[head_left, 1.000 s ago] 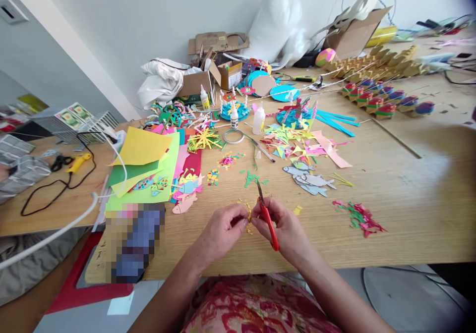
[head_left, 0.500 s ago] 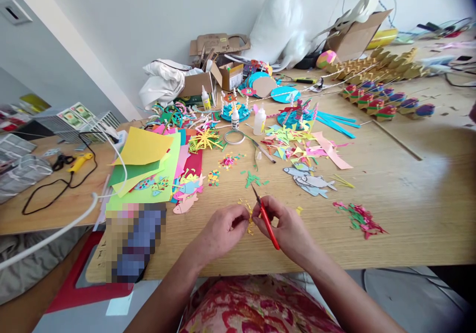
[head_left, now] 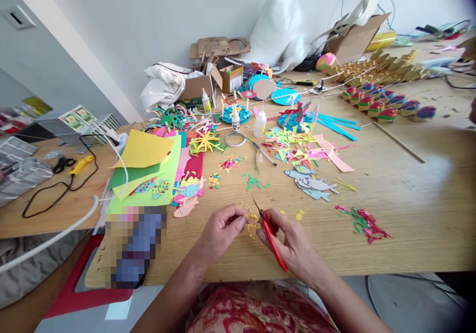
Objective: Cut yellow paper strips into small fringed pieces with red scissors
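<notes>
In my right hand (head_left: 288,236) is a pair of red-handled scissors (head_left: 274,246), its dark pointed blades aimed away from me. My left hand (head_left: 226,229) is pinched closed beside it, thumb against fingertips; whatever it holds is too small to make out. Between the hands lie small yellow paper snippets (head_left: 252,224) on the wooden table. A few larger yellow pieces (head_left: 299,215) rest just past my right hand. Beyond the blades is a little heap of green paper bits (head_left: 254,182).
Paper fish (head_left: 311,183) lie to the right, near red and green scraps (head_left: 366,226). Colored sheets (head_left: 143,149) are stacked at left. Glue bottles (head_left: 259,124) stand behind a tape ring (head_left: 235,139). Painted carton pieces (head_left: 386,102) sit far right, where part of another person shows.
My hands have moved slightly apart. The scissors in my right hand have dropped a little toward me, and more of the yellow snippets show between the hands.
</notes>
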`<state>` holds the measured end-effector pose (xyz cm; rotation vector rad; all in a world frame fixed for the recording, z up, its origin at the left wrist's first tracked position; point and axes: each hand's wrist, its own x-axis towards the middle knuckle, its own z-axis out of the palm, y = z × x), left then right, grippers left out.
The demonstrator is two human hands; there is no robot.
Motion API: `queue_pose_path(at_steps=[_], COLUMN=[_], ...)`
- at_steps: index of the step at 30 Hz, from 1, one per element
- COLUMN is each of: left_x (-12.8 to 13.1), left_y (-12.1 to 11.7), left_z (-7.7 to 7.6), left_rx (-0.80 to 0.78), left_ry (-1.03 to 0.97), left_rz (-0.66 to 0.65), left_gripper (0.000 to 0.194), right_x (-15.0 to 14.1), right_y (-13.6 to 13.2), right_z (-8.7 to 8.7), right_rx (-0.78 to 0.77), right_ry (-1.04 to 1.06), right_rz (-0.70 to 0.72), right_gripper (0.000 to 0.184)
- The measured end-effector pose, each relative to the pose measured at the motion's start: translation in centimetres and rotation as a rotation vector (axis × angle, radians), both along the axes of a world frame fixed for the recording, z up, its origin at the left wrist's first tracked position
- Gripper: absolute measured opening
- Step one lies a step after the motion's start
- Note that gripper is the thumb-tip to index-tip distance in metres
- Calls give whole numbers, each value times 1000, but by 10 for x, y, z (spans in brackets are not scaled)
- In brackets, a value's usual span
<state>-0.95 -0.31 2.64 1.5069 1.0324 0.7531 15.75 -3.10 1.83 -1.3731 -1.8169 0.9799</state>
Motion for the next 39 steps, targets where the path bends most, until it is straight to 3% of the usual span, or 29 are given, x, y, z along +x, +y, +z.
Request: queue_pose_path(at_steps=[8,39], left_x=[0,-5], left_y=[0,0], left_z=[1,4], left_rx=[-23,-77], left_ry=[-139,-49], left_rz=[41,-22], left_gripper=[18,17], right_x=[0,3], right_y=[-9,-11], right_z=[-8,-12], right_rx=[-74,56], right_ry=[-111,-252], right_rz=[81,67], right_gripper=[22,29])
